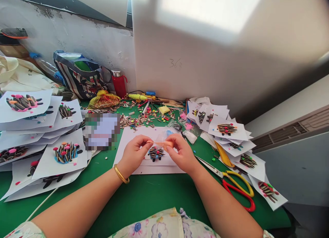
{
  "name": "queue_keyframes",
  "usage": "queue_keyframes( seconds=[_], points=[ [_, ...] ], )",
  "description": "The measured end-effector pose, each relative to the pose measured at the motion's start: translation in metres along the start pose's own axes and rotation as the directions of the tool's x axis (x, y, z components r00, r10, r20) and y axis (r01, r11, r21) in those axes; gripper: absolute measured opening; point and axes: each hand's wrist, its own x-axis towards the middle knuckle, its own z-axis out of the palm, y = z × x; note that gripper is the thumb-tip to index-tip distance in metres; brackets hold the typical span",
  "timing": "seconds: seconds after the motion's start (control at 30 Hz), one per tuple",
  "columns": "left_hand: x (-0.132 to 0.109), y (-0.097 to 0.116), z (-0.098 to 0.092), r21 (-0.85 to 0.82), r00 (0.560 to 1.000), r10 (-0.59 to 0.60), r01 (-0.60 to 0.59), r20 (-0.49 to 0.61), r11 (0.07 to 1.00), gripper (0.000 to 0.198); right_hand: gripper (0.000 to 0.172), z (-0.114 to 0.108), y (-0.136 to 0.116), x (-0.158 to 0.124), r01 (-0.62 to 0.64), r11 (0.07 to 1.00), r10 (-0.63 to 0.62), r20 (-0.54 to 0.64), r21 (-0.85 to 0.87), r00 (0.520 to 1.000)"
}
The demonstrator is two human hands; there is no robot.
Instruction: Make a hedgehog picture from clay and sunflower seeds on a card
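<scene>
Between my two hands stretches an orange strand of what looks like modelling clay [159, 142], above a white sheet [127, 140]. My left hand [136, 154] pinches its thin left end with thumb and fingertips. The thicker orange lump sits in the fingers of my right hand [181, 153], also closed. Just below the strand, a hedgehog figure [156, 153] of striped sunflower seeds with blue and red dots lies on white paper, partly hidden by my fingers. Behind my right hand a clear plastic bag with something blue [168, 133] shows in part.
Seed pictures on paper are piled at left [66, 152] and right [227, 129]. Open-handled scissors [238, 186] lie right of my right hand. Loose seeds [138, 120] and coloured beads cover the back. A blurred phone-like object [102, 131] and red flask [118, 84] stand leftward.
</scene>
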Motion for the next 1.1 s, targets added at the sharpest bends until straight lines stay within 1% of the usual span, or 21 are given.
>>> queue_keyframes(
  seconds=[0.07, 0.1, 0.13, 0.17, 0.2, 0.23, 0.3, 0.33, 0.37, 0.4, 0.47, 0.5, 0.57, 0.67, 0.73, 0.83, 0.93, 0.97, 1.1],
  points=[
    [0.001, 0.000, 0.000, -0.068, 0.998, -0.060, 0.058, -0.019, 0.996, 0.024, 0.014, -0.010, 0.009, 0.004, -0.068, 0.993, 0.056, -0.117, -0.096, 0.992],
    [0.001, -0.001, 0.000, -0.126, 0.995, -0.093, 0.090, -0.022, 0.988, 0.025, 0.016, -0.018, 0.015, 0.005, -0.114, 0.979, 0.083, -0.177, -0.169, 0.981],
    [0.001, -0.002, 0.000, -0.189, 0.992, -0.125, 0.119, -0.020, 0.975, 0.026, 0.017, -0.025, 0.021, 0.007, -0.174, 0.952, 0.122, -0.209, -0.253, 0.970],
    [0.002, -0.003, 0.001, -0.252, 0.987, -0.158, 0.150, -0.011, 0.956, 0.028, 0.016, -0.033, 0.027, 0.008, -0.228, 0.910, 0.169, -0.192, -0.345, 0.967],
    [0.002, -0.003, 0.001, -0.312, 0.982, -0.189, 0.181, 0.003, 0.933, 0.031, 0.012, -0.041, 0.033, 0.009, -0.253, 0.858, 0.201, -0.162, -0.447, 0.966],
    [0.002, -0.004, 0.002, -0.370, 0.976, -0.219, 0.211, 0.020, 0.905, 0.034, 0.009, -0.047, 0.038, 0.010, -0.254, 0.798, 0.206, -0.148, -0.546, 0.967],
    [0.003, -0.003, 0.003, -0.474, 0.961, -0.271, 0.261, 0.049, 0.841, 0.037, 0.007, -0.055, 0.045, 0.010, -0.236, 0.690, 0.170, -0.163, -0.684, 0.972],
    [0.003, -0.001, 0.004, -0.517, 0.953, -0.296, 0.284, 0.062, 0.807, 0.037, 0.008, -0.056, 0.047, 0.010, -0.226, 0.657, 0.129, -0.189, -0.719, 0.974],
    [0.003, 0.000, 0.004, -0.550, 0.945, -0.320, 0.307, 0.076, 0.777, 0.036, 0.011, -0.055, 0.047, 0.010, -0.217, 0.645, 0.081, -0.217, -0.733, 0.973],
    [0.003, 0.002, 0.004, -0.572, 0.935, -0.342, 0.331, 0.092, 0.751, 0.034, 0.015, -0.052, 0.045, 0.010, -0.199, 0.653, 0.030, -0.238, -0.731, 0.971],
    [0.003, 0.004, 0.004, -0.584, 0.920, -0.368, 0.374, 0.134, 0.721, 0.030, 0.022, -0.042, 0.038, 0.009, -0.110, 0.712, -0.071, -0.226, -0.693, 0.971],
    [0.002, 0.004, 0.004, -0.579, 0.917, -0.367, 0.386, 0.157, 0.718, 0.027, 0.024, -0.035, 0.033, 0.008, -0.041, 0.751, -0.116, -0.192, -0.659, 0.974],
    [0.001, 0.004, 0.004, -0.561, 0.921, -0.336, 0.388, 0.198, 0.732, 0.022, 0.025, -0.019, 0.021, 0.005, 0.110, 0.816, -0.193, -0.088, -0.568, 0.977],
    [-0.001, 0.001, 0.004, -0.542, 0.937, -0.270, 0.348, 0.221, 0.765, 0.020, 0.028, 0.002, 0.006, 0.000, 0.239, 0.845, -0.265, 0.013, -0.477, 0.964],
    [-0.002, 0.000, 0.004, -0.544, 0.944, -0.247, 0.327, 0.218, 0.773, 0.021, 0.029, 0.010, 0.000, -0.003, 0.272, 0.851, -0.290, 0.029, -0.449, 0.957],
    [-0.002, 0.002, 0.005, -0.554, 0.935, -0.271, 0.353, 0.228, 0.754, 0.025, 0.031, 0.014, -0.004, -0.005, 0.291, 0.851, -0.320, 0.010, -0.438, 0.948],
    [-0.002, 0.004, 0.006, -0.564, 0.920, -0.310, 0.391, 0.239, 0.727, 0.041, 0.034, 0.013, -0.004, -0.005, 0.306, 0.845, -0.349, -0.019, -0.439, 0.937],
    [-0.002, 0.004, 0.005, -0.560, 0.916, -0.319, 0.400, 0.242, 0.725, 0.042, 0.034, 0.013, -0.003, -0.005, 0.307, 0.845, -0.355, -0.031, -0.437, 0.934],
    [-0.002, 0.002, 0.004, -0.494, 0.915, -0.334, 0.403, 0.227, 0.770, 0.033, 0.035, 0.015, -0.005, -0.004, 0.305, 0.857, -0.363, -0.066, -0.416, 0.930]
  ],
)
